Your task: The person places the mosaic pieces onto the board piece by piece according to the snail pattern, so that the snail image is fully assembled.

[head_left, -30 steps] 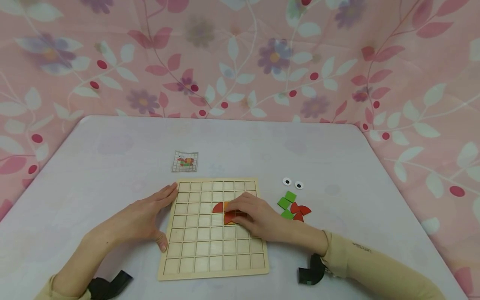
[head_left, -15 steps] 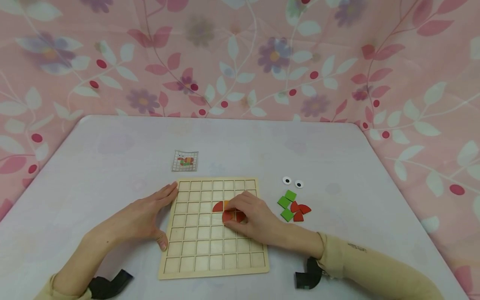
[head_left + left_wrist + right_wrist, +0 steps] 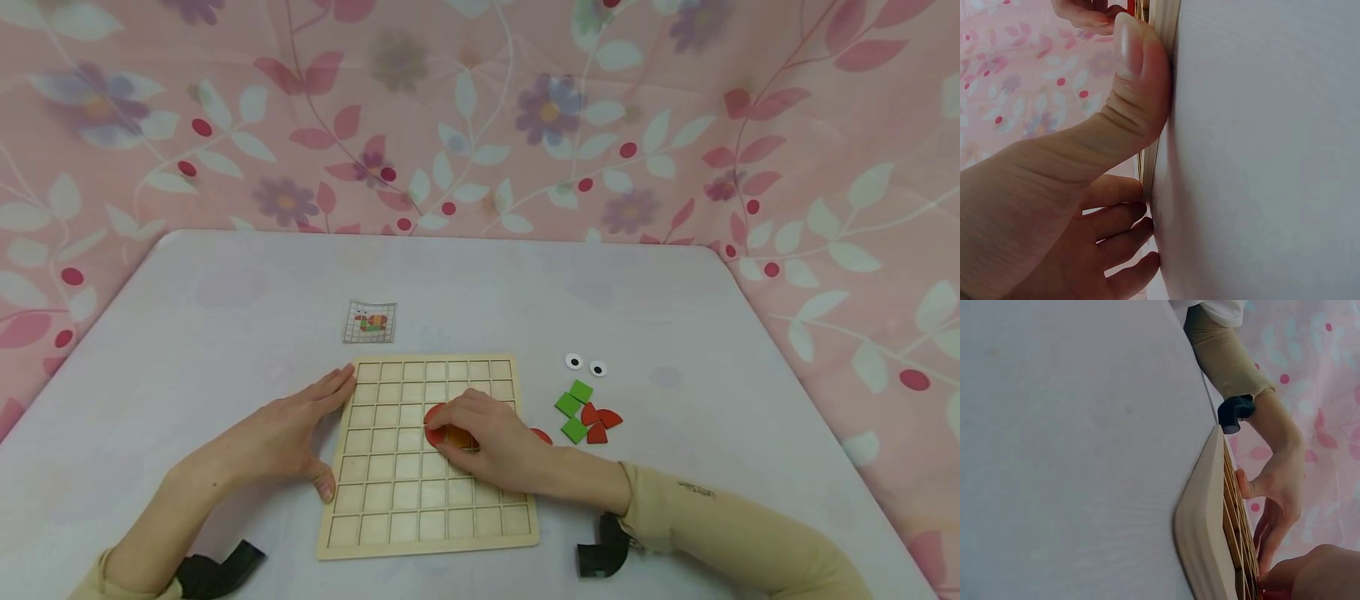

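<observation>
My left hand (image 3: 281, 429) is spread along the left edge of a wooden grid board (image 3: 390, 492), fingertips and thumb against the frame. In the left wrist view, the thumb (image 3: 1138, 75) presses against the board's side. My right hand (image 3: 495, 442) is over the board's middle, pinching a red quarter-circle piece (image 3: 432, 436) between thumb and fingers at a cell. Another red piece (image 3: 432, 410) sits just above it, partly covered by fingers. An orange piece (image 3: 459, 437) shows beneath the right hand, which hides the cells around it.
Beyond the board lies a small picture card (image 3: 371, 323). Right of the board are two eye discs (image 3: 573, 362), several green squares (image 3: 574, 430) and red pieces (image 3: 609, 418). One more red piece (image 3: 542, 436) shows past the right wrist.
My right hand has shifted left by about one cell with the red quarter-circle piece, uncovering the orange piece and a red piece right of the board. The left hand has stayed put.
</observation>
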A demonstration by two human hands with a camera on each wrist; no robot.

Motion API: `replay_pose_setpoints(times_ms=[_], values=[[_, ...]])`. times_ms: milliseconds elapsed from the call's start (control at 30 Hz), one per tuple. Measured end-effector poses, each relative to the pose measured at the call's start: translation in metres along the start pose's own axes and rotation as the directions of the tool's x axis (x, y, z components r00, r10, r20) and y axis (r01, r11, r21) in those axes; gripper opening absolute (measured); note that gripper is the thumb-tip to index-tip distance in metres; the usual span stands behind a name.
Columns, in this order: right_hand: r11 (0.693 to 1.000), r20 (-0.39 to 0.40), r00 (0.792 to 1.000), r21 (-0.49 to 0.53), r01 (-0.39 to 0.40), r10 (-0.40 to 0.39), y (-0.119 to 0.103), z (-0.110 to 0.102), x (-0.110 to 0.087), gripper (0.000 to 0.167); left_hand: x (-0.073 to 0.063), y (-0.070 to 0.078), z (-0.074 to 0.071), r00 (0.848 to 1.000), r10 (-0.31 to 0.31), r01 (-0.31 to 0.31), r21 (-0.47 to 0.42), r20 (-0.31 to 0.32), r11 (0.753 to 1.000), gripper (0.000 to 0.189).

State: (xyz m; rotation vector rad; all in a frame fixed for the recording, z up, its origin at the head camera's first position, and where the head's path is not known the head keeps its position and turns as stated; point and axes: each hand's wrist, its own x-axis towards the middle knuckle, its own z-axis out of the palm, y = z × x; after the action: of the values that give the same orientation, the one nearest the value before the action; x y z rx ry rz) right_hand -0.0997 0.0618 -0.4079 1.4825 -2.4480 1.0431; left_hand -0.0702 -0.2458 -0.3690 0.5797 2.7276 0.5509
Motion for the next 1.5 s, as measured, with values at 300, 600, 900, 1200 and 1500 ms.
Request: replay_pose_setpoints(times_ms=[300, 600, 900, 1200, 1500], values=[[1.000, 0.007, 1.000, 0.017, -0.007, 0.007, -0.001, 0.001, -0.002, 0.022, 0.000, -0.001, 0.001, 1.000, 0.003, -0.003, -0.005, -0.002, 1.000, 0.144], [0.995, -0.015, 0.995, 0.003, -0.095, 0.095, 0.005, -0.015, -0.022, 0.024, -0.001, 0.001, 0.001, 1.000, -0.001, 0.001, -0.003, -0.011, 1.000, 0.144], [0.982, -0.112, 0.976, -0.004, -0.189, 0.187, 0.022, -0.044, -0.061, 0.031, -0.001, 0.002, -0.001, 1.000, -0.010, 0.010, -0.007, -0.007, 1.000, 0.145], [0.989, -0.125, 0.981, 0.025, -0.143, 0.145, 0.034, -0.057, -0.088, 0.031, -0.001, 0.002, -0.002, 1.000, -0.027, 0.028, -0.013, 0.012, 1.000, 0.144], [0.996, -0.162, 0.983, 0.051, -0.076, 0.083, 0.036, -0.052, -0.091, 0.031, 0.000, 0.002, -0.001, 1.000, -0.019, 0.019, -0.012, 0.006, 1.000, 0.144]])
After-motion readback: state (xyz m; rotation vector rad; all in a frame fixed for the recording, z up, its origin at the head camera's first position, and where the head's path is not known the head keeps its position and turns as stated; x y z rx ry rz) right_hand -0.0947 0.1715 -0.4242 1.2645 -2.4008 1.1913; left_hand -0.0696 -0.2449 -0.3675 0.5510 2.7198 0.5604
